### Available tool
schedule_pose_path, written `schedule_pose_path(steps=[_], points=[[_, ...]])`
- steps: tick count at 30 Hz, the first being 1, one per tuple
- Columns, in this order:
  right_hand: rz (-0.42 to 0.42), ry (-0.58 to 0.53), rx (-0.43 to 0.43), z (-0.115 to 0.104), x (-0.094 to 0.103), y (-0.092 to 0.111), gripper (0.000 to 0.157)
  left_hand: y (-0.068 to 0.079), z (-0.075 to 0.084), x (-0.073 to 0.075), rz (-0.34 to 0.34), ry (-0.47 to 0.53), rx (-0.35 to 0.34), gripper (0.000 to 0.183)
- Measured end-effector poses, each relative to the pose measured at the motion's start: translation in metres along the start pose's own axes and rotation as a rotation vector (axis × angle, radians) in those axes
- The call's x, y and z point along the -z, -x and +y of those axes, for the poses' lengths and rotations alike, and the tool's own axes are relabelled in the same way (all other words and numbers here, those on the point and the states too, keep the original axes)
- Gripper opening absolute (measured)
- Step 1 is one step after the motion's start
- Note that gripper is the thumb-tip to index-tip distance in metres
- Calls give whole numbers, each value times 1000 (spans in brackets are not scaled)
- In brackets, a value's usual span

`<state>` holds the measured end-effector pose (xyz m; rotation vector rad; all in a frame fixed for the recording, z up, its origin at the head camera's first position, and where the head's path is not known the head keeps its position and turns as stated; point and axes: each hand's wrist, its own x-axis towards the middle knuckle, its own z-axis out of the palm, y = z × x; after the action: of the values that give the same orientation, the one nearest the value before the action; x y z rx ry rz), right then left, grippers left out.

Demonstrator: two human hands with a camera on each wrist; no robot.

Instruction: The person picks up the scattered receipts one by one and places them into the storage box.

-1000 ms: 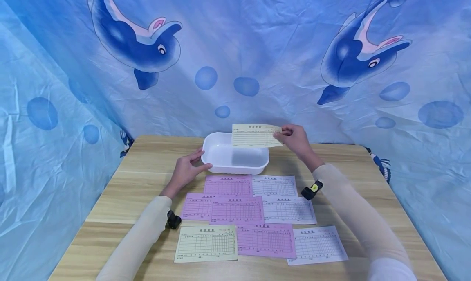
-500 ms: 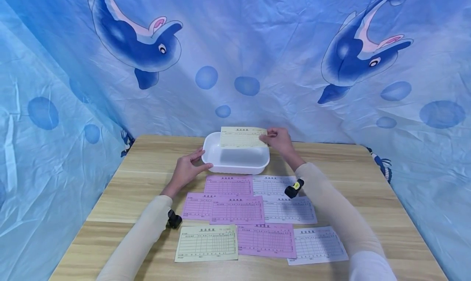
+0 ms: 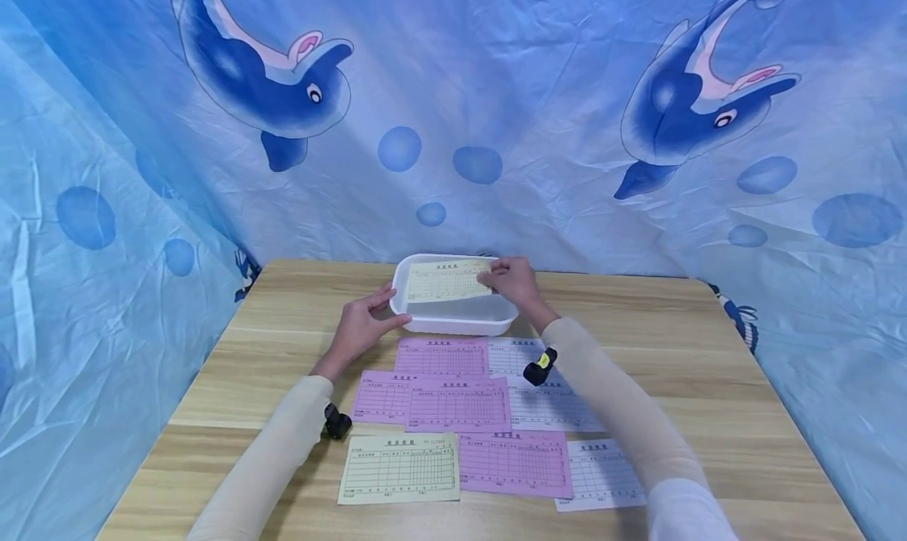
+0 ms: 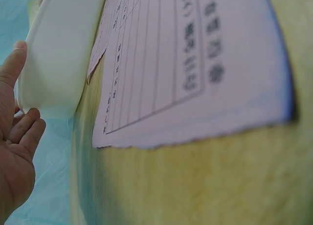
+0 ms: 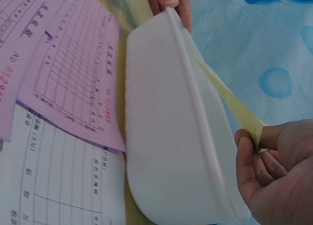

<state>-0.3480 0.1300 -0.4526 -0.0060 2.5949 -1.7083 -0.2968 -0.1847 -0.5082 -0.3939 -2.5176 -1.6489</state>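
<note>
Slip of yellow paper (image 3: 445, 281) slants into the white tub (image 3: 460, 327), right end pinched by thumb and finger of the right hand (image 3: 516, 281); the left hand (image 3: 357, 324) grips the tub's left end; setting down seems the step, wanting a gentle lowering, then release.

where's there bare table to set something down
The wider bare patch of table lies between the right arm and the table's right edge; another, between the left arm and left edge. The middle is crowded: pink slips, white slips and a yellow slip before the tray.
</note>
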Motion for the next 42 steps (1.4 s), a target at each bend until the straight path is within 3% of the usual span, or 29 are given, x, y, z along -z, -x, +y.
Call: schedule_pose_path(steps=[13, 26, 33, 42], points=[[-31, 70, 34, 7, -17, -3, 24, 1, 4, 1, -2, -7, 16, 81], [-59, 200, 25, 6, -26, -8, 26, 0, 3, 1, 2, -40, 13, 81], [-80, 159, 80, -1, -7, -4, 28, -1, 3, 2, -6, -53, -4, 80], [-109, 106, 196, -21, 40, 15, 33, -1, 6, 4, -31, -44, 2, 82]])
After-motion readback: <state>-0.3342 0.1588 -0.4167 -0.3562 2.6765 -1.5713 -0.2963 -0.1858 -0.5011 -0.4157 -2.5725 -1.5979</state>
